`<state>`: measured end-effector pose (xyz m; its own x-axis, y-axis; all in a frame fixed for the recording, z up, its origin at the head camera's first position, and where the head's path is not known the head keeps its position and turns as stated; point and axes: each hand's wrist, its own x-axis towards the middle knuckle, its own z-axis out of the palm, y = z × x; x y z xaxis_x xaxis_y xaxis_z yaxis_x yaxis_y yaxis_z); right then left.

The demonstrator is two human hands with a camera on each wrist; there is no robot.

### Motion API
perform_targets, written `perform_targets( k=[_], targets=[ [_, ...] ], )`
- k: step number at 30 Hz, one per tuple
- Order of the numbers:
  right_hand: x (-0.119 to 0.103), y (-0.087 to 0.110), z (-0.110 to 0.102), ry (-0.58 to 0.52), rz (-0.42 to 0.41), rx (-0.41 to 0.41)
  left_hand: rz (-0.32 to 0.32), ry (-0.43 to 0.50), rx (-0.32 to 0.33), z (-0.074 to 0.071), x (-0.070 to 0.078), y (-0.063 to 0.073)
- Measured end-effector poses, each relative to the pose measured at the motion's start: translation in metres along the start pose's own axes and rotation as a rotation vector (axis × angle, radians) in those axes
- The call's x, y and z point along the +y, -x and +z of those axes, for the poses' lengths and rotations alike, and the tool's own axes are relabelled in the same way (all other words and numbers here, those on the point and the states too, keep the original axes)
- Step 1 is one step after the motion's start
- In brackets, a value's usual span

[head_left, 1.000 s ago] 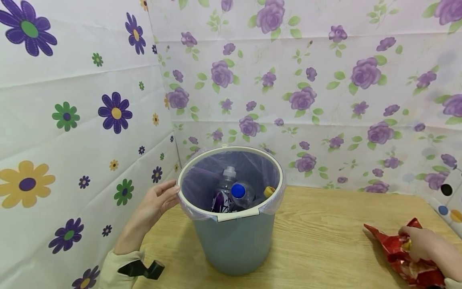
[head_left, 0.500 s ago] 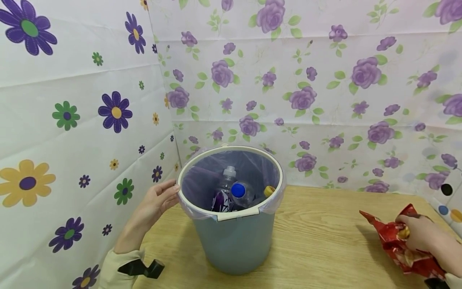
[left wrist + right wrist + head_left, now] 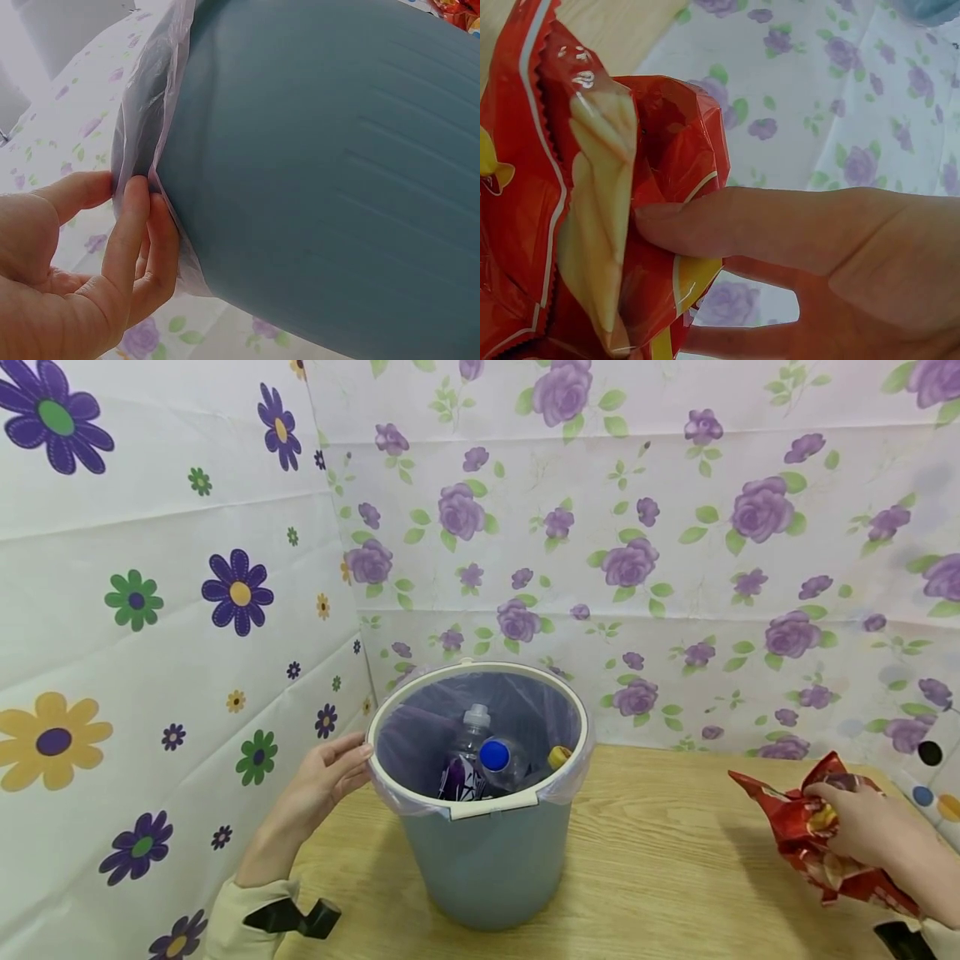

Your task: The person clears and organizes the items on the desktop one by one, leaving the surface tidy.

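A grey-blue trash bin (image 3: 487, 868) with a cream rim stands upright on the table, lined with a thin translucent bag (image 3: 566, 781). At its left edge my left hand (image 3: 318, 789) holds the rim, the thumb and bent fingertips against the liner's fold in the left wrist view. My right hand (image 3: 862, 827), far to the right, grips a crumpled red snack bag (image 3: 795, 835) above the table. In the right wrist view the thumb presses on the red snack bag (image 3: 656, 142); some fingers are hidden behind it. Inside the bin lie clear plastic bottles, one with a blue cap (image 3: 494, 755).
A yellow item (image 3: 558, 757) lies inside the bin by its right wall. The wooden table (image 3: 652, 835) runs rightward from the bin. Flowered sheets (image 3: 675, 677) rise behind, with another flowered sheet (image 3: 165, 677) close on the left.
My right hand has lifted the red snack bag and moved it slightly left and away from me. The left hand and the bin have stayed in place.
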<state>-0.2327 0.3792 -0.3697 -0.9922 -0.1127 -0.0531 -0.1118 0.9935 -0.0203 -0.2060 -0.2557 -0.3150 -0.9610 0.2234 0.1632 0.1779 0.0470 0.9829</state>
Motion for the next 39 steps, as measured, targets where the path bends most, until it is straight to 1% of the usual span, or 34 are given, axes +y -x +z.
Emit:
perform_targets(
  k=[4,7,9,14,19,23,26,30,36,39],
  targets=[
    [-0.005,-0.001,-0.009,0.014,-0.008,-0.014,0.003,-0.002,-0.002,0.0,0.0,0.0],
    [-0.008,-0.002,-0.014,0.024,-0.036,0.026,0.004,-0.005,-0.003,0.0,0.0,0.0],
    [-0.011,-0.002,-0.017,0.024,-0.058,0.069,0.004,-0.005,-0.003,0.0,0.0,0.0],
    [-0.02,-0.001,-0.026,0.011,-0.091,0.146,0.004,-0.004,-0.007,0.0,0.0,0.0],
    [-0.032,0.003,-0.038,0.0,-0.085,0.164,-0.002,-0.007,-0.009,-0.001,-0.001,-0.001],
    [-0.039,0.004,-0.042,-0.028,-0.066,0.189,-0.003,-0.01,-0.008,-0.001,-0.001,0.0],
    [-0.042,0.003,-0.042,-0.037,-0.077,0.241,0.0,-0.012,-0.008,-0.001,-0.001,0.001],
    [-0.048,0.003,-0.046,-0.021,-0.102,0.305,0.006,-0.009,-0.009,-0.001,0.0,0.002],
    [-0.058,0.005,-0.054,-0.007,-0.125,0.342,0.01,-0.008,-0.006,-0.001,0.001,0.001],
    [-0.062,0.007,-0.058,-0.004,-0.141,0.377,0.004,-0.013,-0.009,0.0,0.001,0.001]
  ],
)
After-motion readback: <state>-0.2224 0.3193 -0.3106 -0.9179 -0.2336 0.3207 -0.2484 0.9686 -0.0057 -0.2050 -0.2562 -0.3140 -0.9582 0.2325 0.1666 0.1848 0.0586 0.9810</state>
